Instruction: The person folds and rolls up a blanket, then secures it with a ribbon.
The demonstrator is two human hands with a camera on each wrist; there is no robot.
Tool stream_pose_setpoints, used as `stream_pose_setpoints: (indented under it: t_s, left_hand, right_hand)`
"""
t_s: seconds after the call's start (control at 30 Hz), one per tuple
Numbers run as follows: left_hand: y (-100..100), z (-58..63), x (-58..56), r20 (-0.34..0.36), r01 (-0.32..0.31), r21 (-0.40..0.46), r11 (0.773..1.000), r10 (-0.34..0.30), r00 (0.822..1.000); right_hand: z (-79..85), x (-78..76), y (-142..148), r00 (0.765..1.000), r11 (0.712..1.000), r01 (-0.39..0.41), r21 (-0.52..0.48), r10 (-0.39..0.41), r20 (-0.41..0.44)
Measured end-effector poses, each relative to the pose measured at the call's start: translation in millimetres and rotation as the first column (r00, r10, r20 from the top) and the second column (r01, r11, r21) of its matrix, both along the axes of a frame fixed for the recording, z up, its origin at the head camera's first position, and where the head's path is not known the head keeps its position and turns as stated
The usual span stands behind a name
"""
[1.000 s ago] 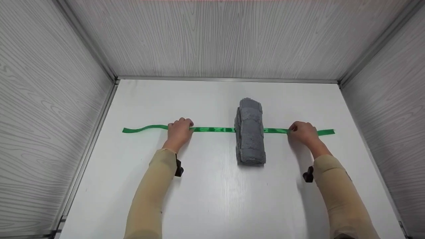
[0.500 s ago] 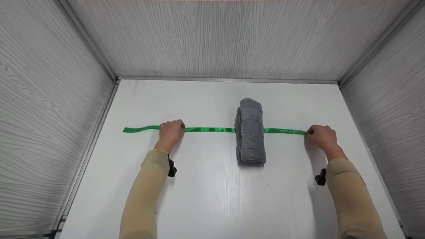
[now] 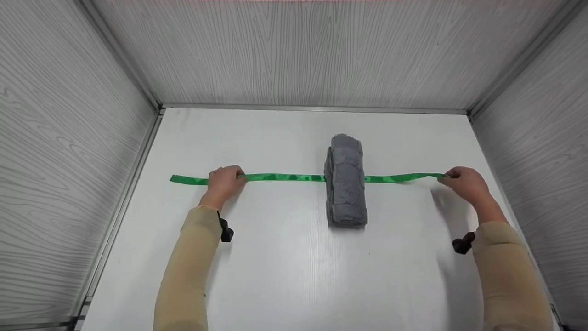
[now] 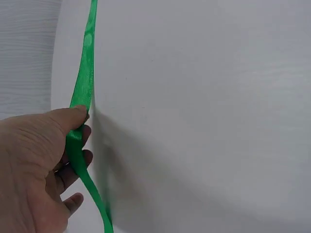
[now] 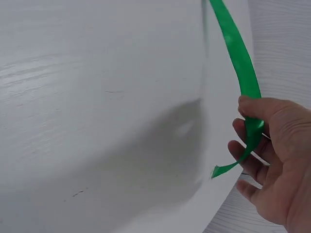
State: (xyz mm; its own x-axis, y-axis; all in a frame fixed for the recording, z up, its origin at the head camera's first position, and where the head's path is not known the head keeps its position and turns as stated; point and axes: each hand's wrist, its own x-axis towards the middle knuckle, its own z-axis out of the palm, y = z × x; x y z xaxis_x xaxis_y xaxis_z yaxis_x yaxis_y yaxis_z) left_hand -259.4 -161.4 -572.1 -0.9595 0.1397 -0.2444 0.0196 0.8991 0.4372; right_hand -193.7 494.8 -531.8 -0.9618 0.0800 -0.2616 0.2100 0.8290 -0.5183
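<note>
A long green ribbon [image 3: 285, 177] runs crosswise over the white table and passes under a grey rolled towel [image 3: 347, 181], which lies lengthwise right of the middle. My left hand [image 3: 225, 182] pinches the ribbon left of the towel; the ribbon's left end lies beyond the hand on the table. In the left wrist view the thumb of the left hand [image 4: 39, 155] presses the ribbon [image 4: 83, 82] against the fingers. My right hand [image 3: 468, 185] pinches the ribbon near its right end, slightly raised. The short frayed tail of the ribbon [image 5: 226, 170] hangs past the fingers in the right wrist view.
Pale wood-grain panels stand around the white table [image 3: 294, 266]: a back wall [image 3: 294, 55], a left wall [image 3: 59, 161] and a right wall [image 3: 542, 161]. Metal strips edge the tabletop. A small black device sits at each sleeve cuff.
Both hands have slid outward along the ribbon, the left one leftward and the right one rightward to near its end. The right part of the ribbon now lifts slightly. The towel stays put.
</note>
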Motion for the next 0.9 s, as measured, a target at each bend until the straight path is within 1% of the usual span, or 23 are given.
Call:
stream_pose_setpoints:
  t_s: [0.1, 0.17, 0.23, 0.33, 0.4, 0.47, 0.53, 0.6, 0.7, 0.8, 0.9]
  left_hand:
    - [-4.2, 6.1, 0.7, 0.082, -0.034, 0.129, 0.991, 0.024, 0.996]
    - [-6.2, 9.4, 0.7, 0.127, -0.058, 0.198, 0.979, 0.033, 0.991]
    - [-7.1, 12.4, 0.3, 0.150, -0.075, 0.252, 0.965, 0.038, 0.988]
    - [-6.2, 16.2, -0.6, 0.156, -0.099, 0.323, 0.941, 0.050, 0.987]
    - [-4.5, 18.3, -1.4, 0.164, -0.116, 0.368, 0.923, 0.058, 0.985]
    - [-2.9, 20.7, -2.3, 0.181, -0.138, 0.407, 0.903, 0.069, 0.981]
    - [-1.1, 22.7, -3.3, 0.203, -0.163, 0.437, 0.885, 0.079, 0.976]
    - [0.5, 24.2, -4.3, 0.222, -0.184, 0.456, 0.871, 0.090, 0.971]
    - [1.3, 26.1, -5.1, 0.236, -0.201, 0.467, 0.861, 0.098, 0.967]
    - [0.9, 27.4, -4.8, 0.235, -0.207, 0.471, 0.858, 0.104, 0.966]
    - [1.2, 28.2, -4.1, 0.235, -0.210, 0.474, 0.855, 0.108, 0.966]
  right_hand:
    - [15.2, -2.2, -3.1, 1.000, 0.991, 0.005, -0.137, -0.008, -0.021]
    - [27.6, -3.5, -7.3, 0.999, 0.975, 0.014, -0.223, -0.023, -0.038]
    - [40.5, -4.2, -14.9, 0.997, 0.954, 0.033, -0.298, -0.053, -0.060]
    - [60.5, -5.6, -33.5, 0.988, 0.902, 0.051, -0.429, -0.107, -0.108]
    - [71.9, -7.1, -48.5, 0.980, 0.865, 0.050, -0.500, -0.139, -0.143]
    - [79.4, -10.8, -62.4, 0.971, 0.827, 0.036, -0.561, -0.161, -0.175]
    - [82.8, -15.5, -74.6, 0.963, 0.804, 0.017, -0.594, -0.174, -0.208]
    - [84.1, -21.4, -87.5, 0.953, 0.784, -0.020, -0.621, -0.172, -0.248]
    - [87.3, -28.7, -112.6, 0.941, 0.763, -0.102, -0.638, -0.134, -0.311]
    - [92.7, -33.0, -144.5, 0.930, 0.767, -0.182, -0.615, -0.070, -0.362]
    - [95.6, -35.6, -178.2, 0.924, 0.785, -0.234, -0.574, -0.003, -0.381]
